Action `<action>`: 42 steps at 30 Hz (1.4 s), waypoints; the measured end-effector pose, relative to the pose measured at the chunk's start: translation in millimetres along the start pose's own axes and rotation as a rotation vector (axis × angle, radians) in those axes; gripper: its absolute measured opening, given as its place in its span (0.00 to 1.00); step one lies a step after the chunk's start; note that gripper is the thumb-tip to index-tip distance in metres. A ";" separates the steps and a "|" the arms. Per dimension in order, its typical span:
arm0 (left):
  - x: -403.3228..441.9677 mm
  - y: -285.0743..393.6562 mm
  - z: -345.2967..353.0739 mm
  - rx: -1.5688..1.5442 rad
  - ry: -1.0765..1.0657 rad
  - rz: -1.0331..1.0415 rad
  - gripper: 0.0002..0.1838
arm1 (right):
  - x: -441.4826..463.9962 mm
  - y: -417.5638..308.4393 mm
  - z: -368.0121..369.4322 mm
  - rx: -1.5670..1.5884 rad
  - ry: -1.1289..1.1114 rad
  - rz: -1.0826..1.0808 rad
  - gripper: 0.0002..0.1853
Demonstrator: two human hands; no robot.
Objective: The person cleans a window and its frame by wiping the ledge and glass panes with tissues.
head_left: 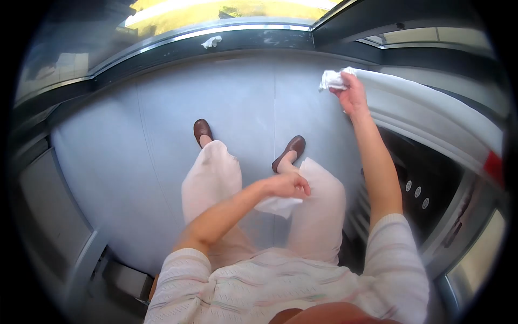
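Observation:
My right hand (352, 96) is stretched out to the far right, its fingers closed around a crumpled white tissue (332, 80). The tissue is at the far end of a long, pale rail-like surface (426, 100); whether it touches it I cannot tell. Nearer my body, my left hand (286, 185) hangs above my lap with curled fingers. Below them a second white tissue (279, 206) hangs loosely, partly hidden by the hand. Another small crumpled white tissue (211, 41) lies on the dark ledge (253, 40) under the window.
Windows (232, 11) with dark frames run along the front and right. A dark panel with several round white markings (418, 191) stands to the right, near a red patch (493, 168). My brown shoes (203, 129) rest on the pale grey floor (162, 108).

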State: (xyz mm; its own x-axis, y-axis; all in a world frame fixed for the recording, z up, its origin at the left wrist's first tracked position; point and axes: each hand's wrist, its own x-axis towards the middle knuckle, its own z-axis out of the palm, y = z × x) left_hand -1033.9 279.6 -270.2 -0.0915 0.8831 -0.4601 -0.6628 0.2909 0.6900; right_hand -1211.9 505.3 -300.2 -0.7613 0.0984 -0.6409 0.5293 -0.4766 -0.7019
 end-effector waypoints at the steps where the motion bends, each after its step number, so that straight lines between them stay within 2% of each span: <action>1: 2.7 3.5 -39.3 0.037 0.024 -0.024 0.09 | 27.3 1.6 11.3 0.022 -0.014 -0.080 0.09; 3: 2.7 21.3 -116.1 0.135 0.046 -0.109 0.09 | 73.0 -1.5 35.9 -0.030 -0.004 -0.321 0.10; 6: 9.1 37.9 -200.8 0.464 0.167 -0.143 0.11 | 126.4 -17.9 65.8 -0.112 -0.039 -0.752 0.06; 8: 16.3 49.7 -237.5 0.559 0.243 -0.141 0.10 | 162.1 -31.7 63.0 -0.319 0.033 -1.036 0.06; 11: 34.3 41.1 -286.2 0.601 0.279 -0.057 0.10 | 183.2 -20.5 74.4 -0.550 0.164 -1.324 0.08; 12: 36.7 39.9 -298.3 0.618 0.270 -0.063 0.10 | 207.5 4.6 61.8 -0.732 0.282 -1.381 0.08; 13: 46.2 32.4 -305.3 0.631 0.256 -0.072 0.10 | 232.2 31.8 43.4 -0.868 0.366 -1.387 0.09; 15: 54.6 23.7 -322.3 0.734 0.220 -0.066 0.10 | 265.7 77.2 27.9 -1.000 0.437 -1.248 0.09; 18: 56.8 36.4 -324.8 0.879 0.212 -0.049 0.10 | 276.0 91.5 21.5 -0.899 0.345 -1.056 0.10; 21: 54.2 52.1 -324.5 0.852 0.231 -0.012 0.11 | 258.6 63.6 30.8 -0.609 0.210 -1.060 0.09; 24: 58.4 53.7 -323.8 0.842 0.183 0.027 0.11 | 202.9 12.4 62.8 -0.466 0.142 -1.197 0.10; 26: 56.9 52.2 -321.8 0.876 0.177 0.020 0.11 | 219.8 19.7 51.8 -0.719 0.322 -1.280 0.09; 28: 51.7 46.2 -323.9 0.927 0.174 0.048 0.10 | 245.1 48.6 39.6 -0.809 0.431 -1.246 0.10; 30: 44.0 53.8 -319.6 0.955 0.186 0.060 0.10 | 253.9 64.3 34.8 -0.765 0.388 -0.975 0.06; 33: 36.0 61.3 -312.8 0.943 0.216 0.074 0.10 | 238.2 52.8 30.5 -0.492 0.086 -0.717 0.06; 36: 31.8 59.8 -309.8 0.958 0.225 0.083 0.10 | 205.1 53.1 37.6 -0.302 -0.113 -0.610 0.08; 37: 32.0 59.5 -309.6 0.983 0.221 0.089 0.10 | 207.0 56.0 30.9 -0.381 -0.148 -0.660 0.10; 40: 39.2 58.9 -311.6 1.010 0.222 0.107 0.11 | 226.9 65.7 23.3 -0.566 0.054 -0.844 0.07; 42: 41.4 61.3 -313.0 1.009 0.226 0.117 0.11 | 231.1 64.4 33.2 -0.483 0.134 -0.914 0.05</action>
State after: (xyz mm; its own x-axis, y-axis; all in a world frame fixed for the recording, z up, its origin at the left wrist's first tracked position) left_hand -1310.9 218.8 -421.8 -0.3208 0.8666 -0.3823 0.2794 0.4722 0.8360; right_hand -1366.2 468.4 -483.2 -0.9152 0.3556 0.1895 -0.1125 0.2262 -0.9676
